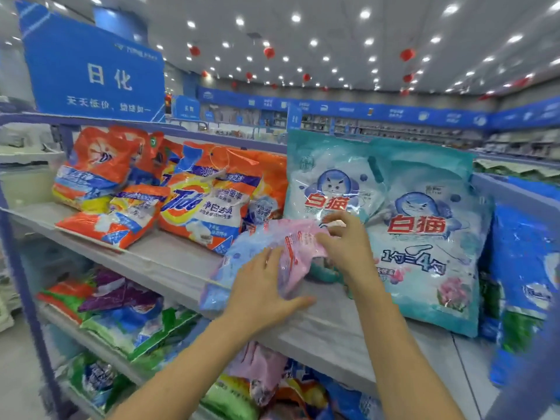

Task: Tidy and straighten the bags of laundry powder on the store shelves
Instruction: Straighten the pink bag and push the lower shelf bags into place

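Left hand [266, 286]: fingers straight, pressed flat on limp pink-and-blue plastic powder bag [298, 248] lying on grey shelf board [318, 328]. Right hand [348, 241], at 1 o'clock: fingers curled, pinching upper edge. Long axis 7-to-1 o'clock.

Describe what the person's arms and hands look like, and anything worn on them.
The left hand and right hand wear no gloves. The left forearm and right forearm show no sleeve down to the picture's bottom edge. No watch or bracelet shows at either wrist. It is too blurred to rule out a thin ring.
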`<state>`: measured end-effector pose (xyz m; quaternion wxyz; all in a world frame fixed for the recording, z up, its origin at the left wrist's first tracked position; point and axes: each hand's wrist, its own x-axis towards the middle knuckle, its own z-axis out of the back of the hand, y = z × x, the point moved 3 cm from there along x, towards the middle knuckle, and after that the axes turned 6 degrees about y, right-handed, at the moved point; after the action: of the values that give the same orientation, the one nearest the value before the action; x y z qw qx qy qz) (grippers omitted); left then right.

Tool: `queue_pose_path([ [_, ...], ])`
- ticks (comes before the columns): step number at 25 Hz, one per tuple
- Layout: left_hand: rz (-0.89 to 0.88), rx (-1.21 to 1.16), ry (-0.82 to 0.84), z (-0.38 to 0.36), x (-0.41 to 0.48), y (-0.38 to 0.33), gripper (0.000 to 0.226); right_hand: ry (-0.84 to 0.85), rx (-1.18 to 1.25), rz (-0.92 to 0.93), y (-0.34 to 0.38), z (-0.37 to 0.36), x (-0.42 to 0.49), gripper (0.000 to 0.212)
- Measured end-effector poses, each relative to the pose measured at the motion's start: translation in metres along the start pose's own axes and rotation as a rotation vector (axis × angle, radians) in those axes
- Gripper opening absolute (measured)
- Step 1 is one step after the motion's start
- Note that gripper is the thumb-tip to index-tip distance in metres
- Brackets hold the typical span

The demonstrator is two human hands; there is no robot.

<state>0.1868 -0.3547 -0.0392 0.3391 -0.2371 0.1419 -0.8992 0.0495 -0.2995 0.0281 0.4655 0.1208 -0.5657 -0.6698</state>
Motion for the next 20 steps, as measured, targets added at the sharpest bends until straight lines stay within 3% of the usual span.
queue_pose_path([
  [3,-0.036,0.133,0.055,0.005,0.017,0.015,0.115,-0.114,0.089,0.057,0.033,-0.014,0.013,0.026],
  [5,-0.125,0.090,-0.041,0.018,0.028,0.022,0.101,-0.176,0.139,0.104,0.059,-0.021,0.021,0.031],
  [8,-0.237,-0.391,-0.035,0.041,0.045,0.039,0.081,-0.211,0.105,0.165,0.093,-0.037,0.039,0.031],
  [11,-0.260,-0.702,0.015,0.059,0.057,0.058,0.070,-0.236,0.013,0.205,0.113,-0.053,0.056,0.029],
  [14,-0.219,-0.860,-0.016,0.063,0.058,0.066,0.059,-0.244,-0.076,0.225,0.122,-0.068,0.061,0.026],
  [20,-0.147,-1.137,-0.243,0.051,0.041,0.045,0.048,-0.222,-0.059,0.309,0.125,-0.075,0.043,0.020],
])
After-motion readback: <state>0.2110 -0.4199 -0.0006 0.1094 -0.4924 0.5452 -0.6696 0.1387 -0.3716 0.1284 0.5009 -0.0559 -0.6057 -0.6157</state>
